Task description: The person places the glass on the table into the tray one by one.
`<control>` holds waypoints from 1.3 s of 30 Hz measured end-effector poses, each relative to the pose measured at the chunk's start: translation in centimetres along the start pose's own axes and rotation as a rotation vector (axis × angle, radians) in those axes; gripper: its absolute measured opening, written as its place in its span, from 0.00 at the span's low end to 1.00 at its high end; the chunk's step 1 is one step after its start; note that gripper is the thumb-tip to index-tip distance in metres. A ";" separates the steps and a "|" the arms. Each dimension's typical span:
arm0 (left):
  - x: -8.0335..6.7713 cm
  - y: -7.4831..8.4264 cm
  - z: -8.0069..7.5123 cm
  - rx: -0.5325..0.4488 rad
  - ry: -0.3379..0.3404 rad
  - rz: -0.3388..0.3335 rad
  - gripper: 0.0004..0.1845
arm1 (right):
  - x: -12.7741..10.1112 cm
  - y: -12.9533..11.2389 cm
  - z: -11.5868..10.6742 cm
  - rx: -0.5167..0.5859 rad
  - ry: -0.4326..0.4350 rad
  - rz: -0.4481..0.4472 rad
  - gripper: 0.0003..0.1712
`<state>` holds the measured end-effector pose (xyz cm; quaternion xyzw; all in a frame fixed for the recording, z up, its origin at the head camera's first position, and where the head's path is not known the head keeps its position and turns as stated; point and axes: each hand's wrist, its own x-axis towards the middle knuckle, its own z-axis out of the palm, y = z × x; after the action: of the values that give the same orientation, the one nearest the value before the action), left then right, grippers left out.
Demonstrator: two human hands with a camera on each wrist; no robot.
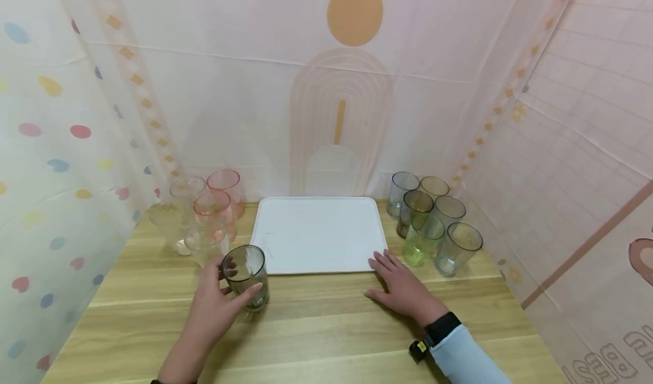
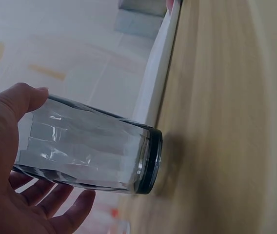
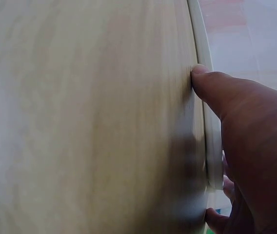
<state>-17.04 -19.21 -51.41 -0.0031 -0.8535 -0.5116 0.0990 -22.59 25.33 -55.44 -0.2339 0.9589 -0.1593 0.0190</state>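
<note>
My left hand (image 1: 214, 296) grips a dark grey see-through tumbler (image 1: 250, 276) by its side, thumb in front and fingers behind. The tumbler stands nearly upright in front of the white tray's left corner, and its thick base (image 2: 149, 161) is close over the tabletop in the left wrist view. My right hand (image 1: 405, 290) rests at the front right corner of the white tray (image 1: 318, 233), fingers extended and spread. In the right wrist view its thumb (image 3: 211, 85) touches the wooden tabletop along the tray's edge (image 3: 215, 161).
Left of the tray is a group of clear tumblers (image 1: 204, 239) and pink ones (image 1: 224, 185). On the right stand several smoky, amber and grey tumblers (image 1: 461, 248) with a green one (image 1: 420, 239). A patterned cloth (image 1: 229, 117) hangs behind the wooden table (image 1: 316, 338).
</note>
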 end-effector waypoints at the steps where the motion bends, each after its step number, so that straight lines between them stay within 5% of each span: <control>1: 0.4 0.3 0.3 -0.003 -0.006 0.005 0.53 | 0.0 0.0 0.1 0.000 0.003 -0.004 0.49; 14: 9.2 4.1 2.8 -0.013 0.080 0.068 0.51 | 0.3 0.1 -0.1 0.001 -0.006 0.008 0.50; 25: 16.7 3.4 5.1 -0.003 0.161 0.001 0.54 | 0.3 0.1 -0.1 0.010 -0.032 0.022 0.50; 33: 20.3 3.0 6.5 -0.073 0.233 0.043 0.51 | 0.3 0.2 -0.2 0.007 -0.019 0.024 0.50; 39: 22.0 2.7 6.5 -0.087 0.271 0.009 0.51 | 0.2 -0.2 -0.3 0.031 -0.012 0.014 0.49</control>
<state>-39.44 -14.34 -48.22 0.0582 -0.8094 -0.5432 0.2154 -22.69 25.19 -55.04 -0.2279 0.9578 -0.1728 0.0296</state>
